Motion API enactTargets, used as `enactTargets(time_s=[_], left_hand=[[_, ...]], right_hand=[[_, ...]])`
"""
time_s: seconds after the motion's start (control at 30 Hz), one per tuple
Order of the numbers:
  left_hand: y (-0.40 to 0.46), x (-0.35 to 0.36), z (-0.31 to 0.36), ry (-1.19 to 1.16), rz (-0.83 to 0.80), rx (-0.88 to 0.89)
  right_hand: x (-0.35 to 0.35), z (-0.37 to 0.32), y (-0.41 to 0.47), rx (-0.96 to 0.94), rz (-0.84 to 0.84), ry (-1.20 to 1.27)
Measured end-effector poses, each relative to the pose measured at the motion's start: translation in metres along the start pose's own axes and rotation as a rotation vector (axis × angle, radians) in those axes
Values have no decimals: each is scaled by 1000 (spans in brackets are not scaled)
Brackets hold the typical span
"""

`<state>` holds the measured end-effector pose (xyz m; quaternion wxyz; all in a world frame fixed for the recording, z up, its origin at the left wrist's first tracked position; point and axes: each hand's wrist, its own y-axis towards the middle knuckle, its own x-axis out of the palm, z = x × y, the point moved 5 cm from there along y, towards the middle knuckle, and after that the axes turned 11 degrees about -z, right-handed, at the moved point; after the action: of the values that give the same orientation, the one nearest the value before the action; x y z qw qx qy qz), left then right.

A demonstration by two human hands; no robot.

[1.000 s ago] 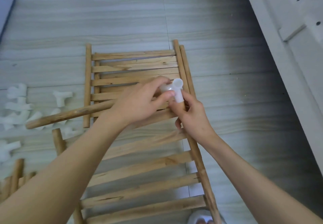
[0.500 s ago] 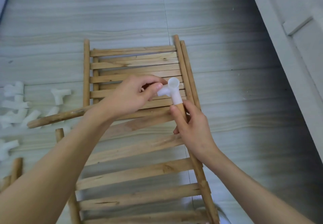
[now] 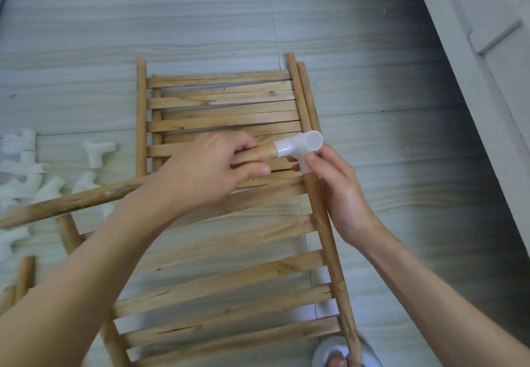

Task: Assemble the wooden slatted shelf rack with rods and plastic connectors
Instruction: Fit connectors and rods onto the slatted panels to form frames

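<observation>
Wooden rod (image 3: 86, 199), gripped in left hand (image 3: 213, 170), now seated in white connector (image 3: 299, 148) pinched by right hand (image 3: 338, 191); corner joint formed.

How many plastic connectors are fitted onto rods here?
1: the connector atop the upright rod, held by the right hand; the left hand holds a cross rod in its side socket. Lower ends unseen.

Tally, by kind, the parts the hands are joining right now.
Rod: 1
Connector: 1
Slatted panel: 1
Total: 3
</observation>
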<state>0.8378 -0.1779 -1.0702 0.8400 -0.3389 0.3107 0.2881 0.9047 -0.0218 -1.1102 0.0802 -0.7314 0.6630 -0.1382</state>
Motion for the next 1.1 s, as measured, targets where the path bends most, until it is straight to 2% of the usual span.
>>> enactTargets(time_s=[0.13,0.23,0.37,0.5,0.77,0.93,1.0,1.1], left_hand=[[-5,-4,4,60,97,-13],[-12,-10,10,141,144,57],[-17,0,24,363,70,76],[-18,6,26,463,4,79],[-21,5,32,327,-64,137],[-24,2,38,149,-167,136],[-28,0,46,177,-180,153],[-32,-7,58,327,-45,143]], right_hand=[[6,-7,4,-22,-56,-21],[9,-13,6,-19,-79,153],[7,-20,11,88,37,156],[8,-16,3,106,102,236],[7,-15,-5,-18,122,234],[11,-22,-14,-64,59,248],[13,-28,-17,-83,36,258],[15,-40,-14,-112,59,241]])
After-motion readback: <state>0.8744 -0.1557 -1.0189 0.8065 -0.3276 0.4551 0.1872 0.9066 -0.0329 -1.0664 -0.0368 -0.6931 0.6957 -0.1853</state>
